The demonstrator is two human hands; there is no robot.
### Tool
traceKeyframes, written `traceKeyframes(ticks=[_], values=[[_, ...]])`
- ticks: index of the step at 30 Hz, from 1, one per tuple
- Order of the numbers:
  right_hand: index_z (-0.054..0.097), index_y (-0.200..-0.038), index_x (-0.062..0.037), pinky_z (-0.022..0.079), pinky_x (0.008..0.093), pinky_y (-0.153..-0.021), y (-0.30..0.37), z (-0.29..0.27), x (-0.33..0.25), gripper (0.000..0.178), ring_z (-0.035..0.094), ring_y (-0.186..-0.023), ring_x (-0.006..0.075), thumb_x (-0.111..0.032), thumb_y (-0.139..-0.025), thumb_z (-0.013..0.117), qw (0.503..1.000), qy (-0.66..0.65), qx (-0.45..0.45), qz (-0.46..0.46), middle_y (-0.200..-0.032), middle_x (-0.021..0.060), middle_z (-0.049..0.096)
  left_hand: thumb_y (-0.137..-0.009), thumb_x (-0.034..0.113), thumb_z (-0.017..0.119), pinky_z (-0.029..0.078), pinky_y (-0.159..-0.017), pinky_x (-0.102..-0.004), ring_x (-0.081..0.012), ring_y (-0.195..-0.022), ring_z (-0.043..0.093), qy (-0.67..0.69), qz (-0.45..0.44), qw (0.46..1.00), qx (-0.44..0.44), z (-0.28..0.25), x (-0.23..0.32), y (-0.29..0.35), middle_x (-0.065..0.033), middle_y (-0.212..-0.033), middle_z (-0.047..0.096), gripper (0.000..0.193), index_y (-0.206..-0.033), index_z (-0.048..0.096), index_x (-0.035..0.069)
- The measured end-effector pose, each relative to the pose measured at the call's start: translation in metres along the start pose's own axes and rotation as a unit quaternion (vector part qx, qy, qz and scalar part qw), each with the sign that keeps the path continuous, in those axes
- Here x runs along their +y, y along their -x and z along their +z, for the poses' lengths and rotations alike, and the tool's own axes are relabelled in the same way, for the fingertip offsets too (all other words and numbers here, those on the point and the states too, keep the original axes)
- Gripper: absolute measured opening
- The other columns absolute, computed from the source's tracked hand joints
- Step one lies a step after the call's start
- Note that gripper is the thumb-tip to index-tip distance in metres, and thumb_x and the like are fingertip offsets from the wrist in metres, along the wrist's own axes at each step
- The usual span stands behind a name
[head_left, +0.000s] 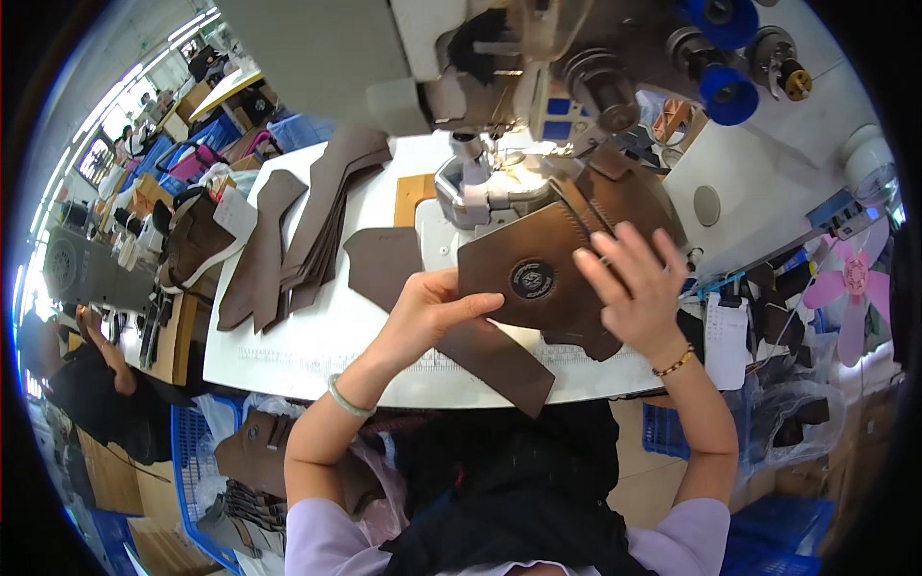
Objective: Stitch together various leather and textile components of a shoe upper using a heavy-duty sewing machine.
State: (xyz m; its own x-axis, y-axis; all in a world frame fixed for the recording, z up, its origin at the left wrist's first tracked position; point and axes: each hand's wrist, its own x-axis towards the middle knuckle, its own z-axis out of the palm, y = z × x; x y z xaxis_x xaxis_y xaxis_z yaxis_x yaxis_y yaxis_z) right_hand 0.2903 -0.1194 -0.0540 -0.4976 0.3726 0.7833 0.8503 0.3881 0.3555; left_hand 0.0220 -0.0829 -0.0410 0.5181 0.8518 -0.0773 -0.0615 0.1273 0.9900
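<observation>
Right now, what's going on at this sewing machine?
The person's left hand pinches the edge of a brown panel with a round dark emblem, at the sewing machine. The right hand is spread over the panel's right part; whether it touches is unclear. More brown pieces lie to the left on the white table.

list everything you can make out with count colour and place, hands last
table: one, white, centre
sewing machine: one, grey, top centre
emblem piece: one, brown, centre
flat piece: one or two, brown, table's front
strips: several, brown, table's left
cone-shaped parts: two, blue, top right
paper: one, white, right
fan: one, pink, far right
shoe: one, brown and white, left
baskets: at least two, blue, lower left and right
people: at least two, one dark-clothed, left
left hand: one, bare, gripping emblem piece
right hand: one, bare, over emblem piece
</observation>
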Motion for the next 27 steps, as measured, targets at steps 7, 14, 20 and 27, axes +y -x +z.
traceKeyframes(ticks=[7, 14, 20, 27], values=[[0.069, -0.108, -0.0251, 0.038, 0.0349, -0.087, 0.002, -0.038, 0.017, 0.030, 0.056, -0.094, 0.0134, -0.019, -0.079, 0.074, 0.994, 0.056, 0.065, -0.062, -0.105, -0.0035, 0.059, -0.088, 0.011, 0.069, 0.054, -0.075, -0.0255, -0.0094, -0.086, 0.063, 0.007, 0.037, 0.995, -0.097, -0.003, 0.013, 0.002, -0.0053, -0.100, 0.069, 0.028, -0.114, 0.066, 0.000], [0.069, -0.110, -0.0134, 0.039, 0.0286, -0.057, -0.023, -0.109, -0.022, 0.033, 0.049, -0.063, 0.0151, -0.010, -0.077, 0.070, 0.986, -0.073, -0.137, -0.058, -0.103, 0.0050, 0.059, -0.086, 0.006, 0.069, 0.051, -0.085, -0.0267, -0.0111, -0.099, 0.062, 0.077, 0.103, 0.986, -0.109, -0.008, 0.022, 0.010, -0.0075, -0.109, 0.068, 0.038, -0.121, 0.059, -0.004], [0.061, -0.123, -0.0117, 0.045, 0.0332, -0.085, -0.048, -0.127, -0.039, 0.058, 0.060, -0.089, 0.0234, -0.047, -0.079, 0.072, 0.950, -0.242, -0.195, -0.035, -0.116, 0.0123, 0.059, -0.086, 0.002, 0.068, 0.054, -0.080, -0.0251, -0.0126, -0.094, 0.066, 0.260, 0.058, 0.957, -0.113, 0.007, 0.019, 0.008, -0.0084, -0.106, 0.068, 0.032, -0.117, 0.057, -0.001], [0.056, -0.117, 0.0007, 0.051, 0.0307, -0.080, -0.046, -0.050, -0.031, 0.051, 0.065, -0.087, 0.0238, -0.029, -0.082, 0.077, 0.775, -0.484, -0.195, 0.357, -0.103, 0.0168, 0.067, -0.090, 0.006, 0.065, 0.051, -0.073, -0.0213, -0.0078, -0.086, 0.063, 0.063, 0.108, 0.986, -0.109, 0.015, 0.029, 0.008, -0.0052, -0.096, 0.067, 0.029, -0.116, 0.055, -0.001]])
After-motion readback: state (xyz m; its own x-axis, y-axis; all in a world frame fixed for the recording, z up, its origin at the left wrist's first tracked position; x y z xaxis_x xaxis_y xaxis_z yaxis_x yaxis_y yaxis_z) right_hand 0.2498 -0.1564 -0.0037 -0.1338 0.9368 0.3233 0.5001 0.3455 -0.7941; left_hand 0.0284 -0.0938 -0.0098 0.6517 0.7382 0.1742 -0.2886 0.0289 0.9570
